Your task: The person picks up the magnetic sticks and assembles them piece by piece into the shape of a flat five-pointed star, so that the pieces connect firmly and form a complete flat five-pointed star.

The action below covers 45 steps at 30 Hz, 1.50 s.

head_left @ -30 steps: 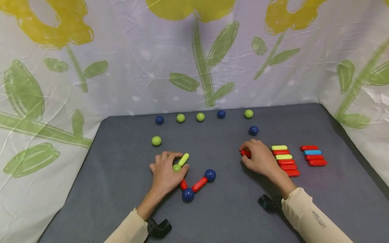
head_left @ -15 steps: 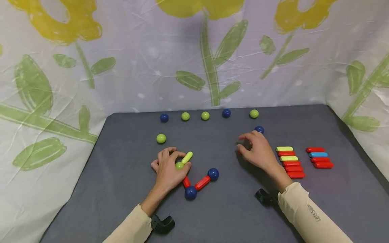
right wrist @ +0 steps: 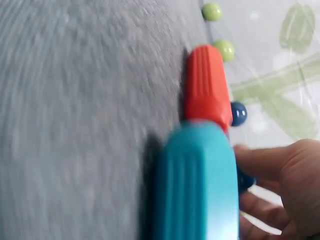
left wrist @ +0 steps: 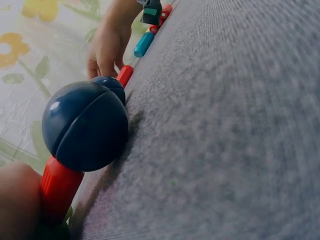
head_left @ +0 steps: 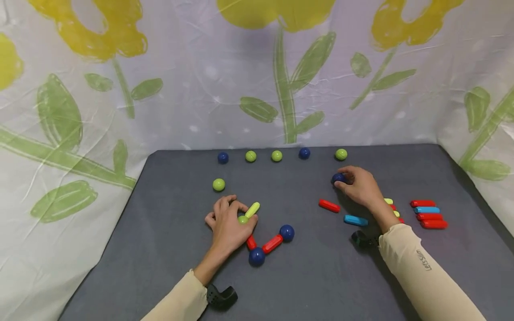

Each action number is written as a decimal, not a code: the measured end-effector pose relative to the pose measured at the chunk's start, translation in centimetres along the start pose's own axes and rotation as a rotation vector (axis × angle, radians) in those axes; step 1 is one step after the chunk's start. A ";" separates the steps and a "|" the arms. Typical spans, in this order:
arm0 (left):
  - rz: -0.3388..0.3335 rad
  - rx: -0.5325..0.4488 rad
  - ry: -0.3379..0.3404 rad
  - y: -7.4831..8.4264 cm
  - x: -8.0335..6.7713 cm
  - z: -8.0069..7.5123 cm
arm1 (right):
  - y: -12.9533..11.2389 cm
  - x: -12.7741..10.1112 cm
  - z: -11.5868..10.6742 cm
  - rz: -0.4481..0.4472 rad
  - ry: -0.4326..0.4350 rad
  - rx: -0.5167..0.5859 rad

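Note:
My left hand (head_left: pixel 230 220) holds a light green ball (head_left: pixel 242 220), which joins a yellow-green stick (head_left: pixel 253 209) and a red stick (head_left: pixel 251 242). That red stick runs to a dark blue ball (head_left: pixel 257 257), from which a second red stick (head_left: pixel 272 244) leads to another blue ball (head_left: pixel 287 233). Farther right, my right hand (head_left: pixel 363 187) has its thumb and fingers around a loose blue ball (head_left: pixel 338 178) on the table; in the right wrist view this blue ball (right wrist: pixel 245 181) is partly hidden by the thumb. Near that hand lie a loose red stick (head_left: pixel 329 205) and a light blue stick (head_left: pixel 355 220).
Blue and green balls, among them a green ball (head_left: pixel 276 155), line the back of the grey table (head_left: pixel 313 285). One green ball (head_left: pixel 218 184) sits nearer the left hand. A row of red and blue sticks (head_left: pixel 429 217) lies at right; my right forearm partly covers another row.
My right hand has let go of the red stick, leaving it on the table, and has moved back and right to the blue ball. My left hand keeps its hold; the head view has shifted slightly.

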<state>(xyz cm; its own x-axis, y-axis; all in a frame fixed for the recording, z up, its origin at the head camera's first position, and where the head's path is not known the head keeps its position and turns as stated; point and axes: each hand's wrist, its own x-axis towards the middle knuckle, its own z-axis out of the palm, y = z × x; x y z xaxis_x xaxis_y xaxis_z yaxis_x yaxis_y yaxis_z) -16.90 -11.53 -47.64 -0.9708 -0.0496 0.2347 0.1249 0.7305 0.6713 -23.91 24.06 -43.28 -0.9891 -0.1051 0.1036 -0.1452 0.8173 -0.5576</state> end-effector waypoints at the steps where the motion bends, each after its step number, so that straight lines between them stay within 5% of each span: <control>1: 0.004 0.000 -0.001 0.0 0.0 0.0 | -0.2 0.1 0.2 -0.011 -0.012 0.017; 15: 0.042 -0.001 -0.009 -0.1 0.2 0.0 | -7.4 1.3 6.0 -0.274 -0.201 0.100; 29: 0.076 0.003 -0.021 -0.2 0.2 0.0 | -10.8 0.9 9.7 -0.310 -0.246 0.246; 38: 0.055 0.000 -0.010 -0.1 0.2 -0.1 | -9.1 0.1 7.5 -0.383 -0.201 0.215; 45: 0.042 -0.031 -0.003 0.0 0.0 -0.2 | -5.0 -1.5 3.2 -0.320 -0.143 -0.020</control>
<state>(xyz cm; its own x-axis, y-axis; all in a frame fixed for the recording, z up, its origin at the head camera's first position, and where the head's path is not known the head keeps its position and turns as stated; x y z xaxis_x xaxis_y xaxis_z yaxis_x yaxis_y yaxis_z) -16.84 -11.65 -47.51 -0.9653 -0.0174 0.2607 0.1714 0.7106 0.6824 -21.76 18.35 -43.25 -0.8875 -0.4346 0.1531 -0.4490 0.7409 -0.4995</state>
